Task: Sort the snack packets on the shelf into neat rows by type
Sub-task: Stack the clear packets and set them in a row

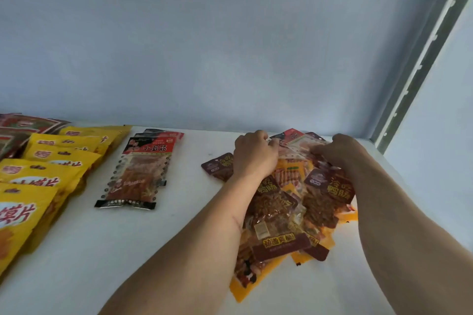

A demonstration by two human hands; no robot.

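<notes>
Two hands are in the mixed heap (289, 202), my landmark on the white shelf (153, 250). My left hand (254, 155) sits at the heap's far left corner, fingers curled down and to the right into the clear-fronted packets at the back; it looks to be gripping one, though the fingertips are buried and I cannot tell which packet. My right hand (337, 149) is at the far right corner, fingers curled leftward into the same back layer, pinching at a packet edge as far as I can judge. Between the two hands lies the clear perforated packet (297, 149), its long axis running roughly left to right across the back of the heap, touching both hands. The dark brown packets (332, 186) lie nearer me than either hand, overlapping at odd angles. Left of the heap, well apart, lies a short stack of red-topped packets (139, 169), long axis pointing away from me; further left stand the yellow packets (51, 169) in overlapping rows. I judge that sorting is partly done, the heap remaining. The left hand is nearer the red-topped stack, so anything bound there should travel left from that hand.
</notes>
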